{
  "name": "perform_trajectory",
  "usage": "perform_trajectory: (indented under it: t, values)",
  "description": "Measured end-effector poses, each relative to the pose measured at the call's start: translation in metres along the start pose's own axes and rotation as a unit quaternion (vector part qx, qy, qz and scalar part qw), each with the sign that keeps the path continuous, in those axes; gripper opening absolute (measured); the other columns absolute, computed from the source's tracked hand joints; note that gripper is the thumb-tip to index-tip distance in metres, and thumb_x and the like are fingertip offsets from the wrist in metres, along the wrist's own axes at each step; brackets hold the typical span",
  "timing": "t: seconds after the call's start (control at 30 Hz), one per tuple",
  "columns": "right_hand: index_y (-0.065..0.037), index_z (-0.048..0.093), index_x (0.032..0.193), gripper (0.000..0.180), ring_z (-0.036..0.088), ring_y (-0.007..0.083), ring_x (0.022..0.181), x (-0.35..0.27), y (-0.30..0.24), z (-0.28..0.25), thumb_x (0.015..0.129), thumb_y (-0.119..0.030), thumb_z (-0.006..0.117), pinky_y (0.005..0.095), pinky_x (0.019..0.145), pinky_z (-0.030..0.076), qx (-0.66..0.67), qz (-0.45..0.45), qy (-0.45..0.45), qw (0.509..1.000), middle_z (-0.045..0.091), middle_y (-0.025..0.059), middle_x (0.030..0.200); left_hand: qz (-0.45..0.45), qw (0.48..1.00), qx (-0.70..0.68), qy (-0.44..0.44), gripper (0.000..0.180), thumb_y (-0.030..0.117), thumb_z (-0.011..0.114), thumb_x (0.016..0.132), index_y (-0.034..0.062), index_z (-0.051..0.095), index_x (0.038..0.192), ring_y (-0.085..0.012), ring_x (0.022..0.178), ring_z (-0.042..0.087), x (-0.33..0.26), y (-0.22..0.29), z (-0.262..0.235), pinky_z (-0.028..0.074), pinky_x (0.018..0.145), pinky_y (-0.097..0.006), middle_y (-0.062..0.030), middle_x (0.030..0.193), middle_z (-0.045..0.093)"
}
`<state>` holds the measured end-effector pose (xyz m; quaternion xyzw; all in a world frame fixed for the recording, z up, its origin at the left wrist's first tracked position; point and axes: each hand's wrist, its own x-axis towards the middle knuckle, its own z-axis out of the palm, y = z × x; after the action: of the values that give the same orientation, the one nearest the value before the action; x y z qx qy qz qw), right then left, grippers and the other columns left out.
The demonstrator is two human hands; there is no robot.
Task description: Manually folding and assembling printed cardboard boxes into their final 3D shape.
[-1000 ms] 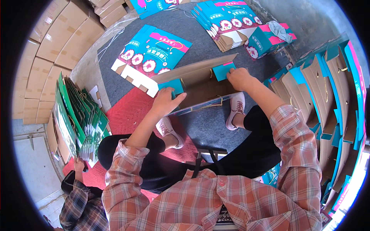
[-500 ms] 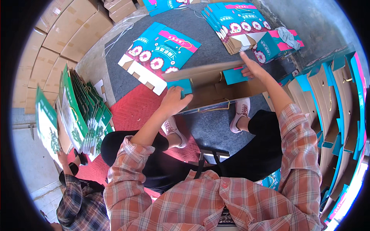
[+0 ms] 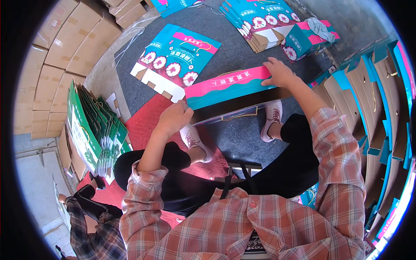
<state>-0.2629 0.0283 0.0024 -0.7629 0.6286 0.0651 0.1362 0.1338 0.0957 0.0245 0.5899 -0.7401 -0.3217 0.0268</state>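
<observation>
Between my two hands is a cardboard gift box (image 3: 229, 89), with a pink and teal lid flap folded partly over its opening. A dark gap shows between the flap's near edge and the near wall. My left hand (image 3: 174, 116) is closed at the box's left end, fingertips at the flap's corner. At the right end, my right hand (image 3: 279, 73) grips the flap, its fingers over the top and its thumb near the teal edge. A yellow cord handle (image 3: 240, 113) lies along the near side. The box is above the floor, in front of my shoes.
Flat teal-and-pink cartons (image 3: 173, 60) lie ahead on the grey mat (image 3: 134, 50); more are stacked (image 3: 264, 19) beside a formed box with a grey cloth (image 3: 320, 29). Opened boxes (image 3: 372, 117) line my right. Green cartons (image 3: 97, 134), brown boxes (image 3: 65, 47) and a co-worker (image 3: 102, 225) are left.
The lid flap has come down toward me, covering the teal side tabs and showing its printed face. My right hand has closed onto it. The co-worker's raised green carton has dropped lower.
</observation>
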Motion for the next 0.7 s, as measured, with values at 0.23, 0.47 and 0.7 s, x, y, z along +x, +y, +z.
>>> perform_trajectory:
  t: [0.23, 0.47, 0.7]
  values:
    - [-0.006, 0.04, 0.135, 0.083, 0.05, 0.031, 0.115, 0.006, -0.011, 0.0, 0.069, -0.038, 0.078, 0.0403, 0.092, 0.046, -0.121, -0.12, -0.028, 0.985, 0.052, 0.0133, 0.123, -0.005, 0.995, -0.06, -0.073, 0.059, 0.05, 0.047, 0.09, -0.0056, 0.056, 0.107, -0.0335, 0.082, 0.063, 0.003, 0.025, -0.011, 0.048, 0.077, -0.041, -0.0199, 0.09, 0.064]
    - [-0.001, 0.039, 0.133, 0.081, 0.051, 0.0321, 0.111, 0.001, -0.027, 0.001, 0.068, -0.031, 0.079, 0.0396, 0.09, 0.048, -0.131, -0.109, -0.017, 0.985, 0.052, 0.0139, 0.119, 0.007, 0.998, -0.039, -0.046, 0.079, 0.05, 0.062, 0.084, -0.002, 0.034, 0.137, -0.0327, 0.083, 0.063, 0.013, 0.014, 0.02, 0.051, 0.071, -0.042, -0.0224, 0.098, 0.062]
    - [-0.002, 0.049, 0.121, 0.068, 0.059, 0.0316, 0.102, -0.003, -0.008, -0.026, 0.074, -0.045, 0.073, 0.0415, 0.083, 0.051, -0.166, -0.041, -0.015, 0.985, 0.059, 0.0152, 0.11, -0.045, 0.989, 0.134, -0.039, 0.116, 0.052, 0.073, 0.072, 0.0001, 0.0, 0.145, -0.0374, 0.087, 0.065, 0.033, 0.004, 0.042, 0.052, 0.073, -0.046, -0.0248, 0.097, 0.063]
